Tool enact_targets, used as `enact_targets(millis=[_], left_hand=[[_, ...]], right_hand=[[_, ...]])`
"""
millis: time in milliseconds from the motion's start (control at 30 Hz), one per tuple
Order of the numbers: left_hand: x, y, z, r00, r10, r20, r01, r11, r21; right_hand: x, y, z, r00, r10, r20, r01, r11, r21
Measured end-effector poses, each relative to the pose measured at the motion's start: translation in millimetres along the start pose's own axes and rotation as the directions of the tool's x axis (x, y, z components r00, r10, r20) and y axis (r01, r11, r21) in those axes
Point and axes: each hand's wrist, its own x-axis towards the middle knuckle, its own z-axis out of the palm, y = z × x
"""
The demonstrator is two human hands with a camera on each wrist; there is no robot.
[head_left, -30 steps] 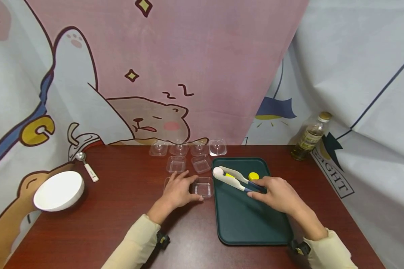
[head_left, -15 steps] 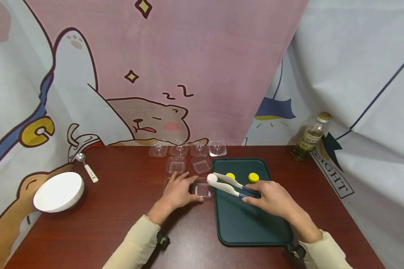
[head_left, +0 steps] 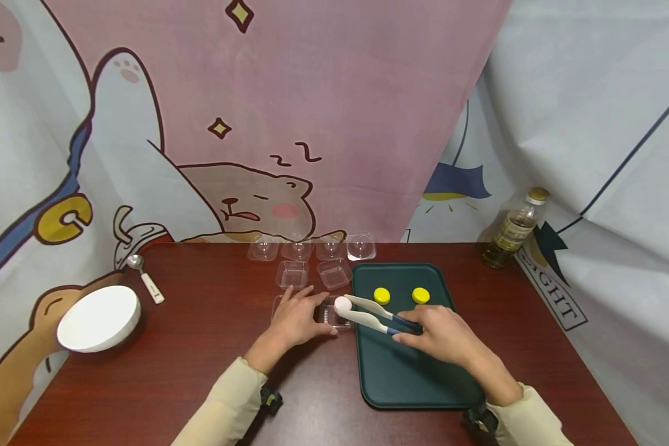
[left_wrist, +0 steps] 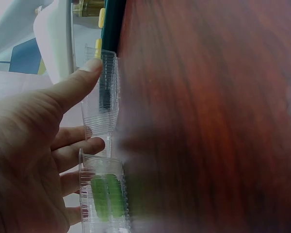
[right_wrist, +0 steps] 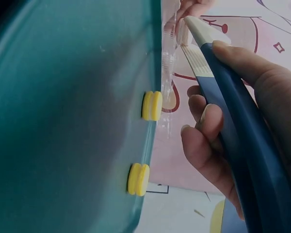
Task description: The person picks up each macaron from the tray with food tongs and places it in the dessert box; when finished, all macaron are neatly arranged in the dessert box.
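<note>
My right hand [head_left: 443, 331] grips a pair of tongs [head_left: 368, 320] with white tips and dark blue handles. Pinched in the tips is a pale pinkish-white macaron [head_left: 342, 305], over a clear plastic box [head_left: 330, 317] beside the tray. My left hand [head_left: 295, 319] holds that box between thumb and forefinger, its other fingers spread over a second clear box [left_wrist: 87, 194]. Inside this second box a green macaron [left_wrist: 106, 196] shows in the left wrist view; from the head view the hand hides it. Two yellow macarons [head_left: 381, 296] lie on the dark green tray [head_left: 418, 371].
Behind my left hand stand two more clear boxes [head_left: 292, 274], with several domed clear lids [head_left: 360, 246] along the back edge. A white bowl [head_left: 98, 319] and a scoop [head_left: 145, 279] lie at the left. At the back right is an oil bottle [head_left: 515, 229].
My right hand has moved left and slightly toward me, carrying the macaron in the tongs from over the tray to over the clear box. My left hand has stayed in place.
</note>
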Motion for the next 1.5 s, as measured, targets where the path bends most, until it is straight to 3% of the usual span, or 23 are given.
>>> enact_targets(millis=[500,900,1500], left_hand=[[1.5,-0.3,2.9,1.000,0.015,-0.003,-0.015,1.000,0.006],[0.7,-0.3,1.4,1.000,0.016,-0.005,-0.016,1.000,0.012],[-3.0,-0.4,1.1,1.000,0.019,0.005,-0.019,1.000,0.004]], right_hand=[[3,-5,9,0.998,-0.057,-0.026,0.055,0.996,-0.065],[4,-6,12,0.999,-0.021,-0.030,0.018,0.993,-0.115],[7,-3,6,0.999,0.014,-0.038,-0.018,0.994,-0.106]])
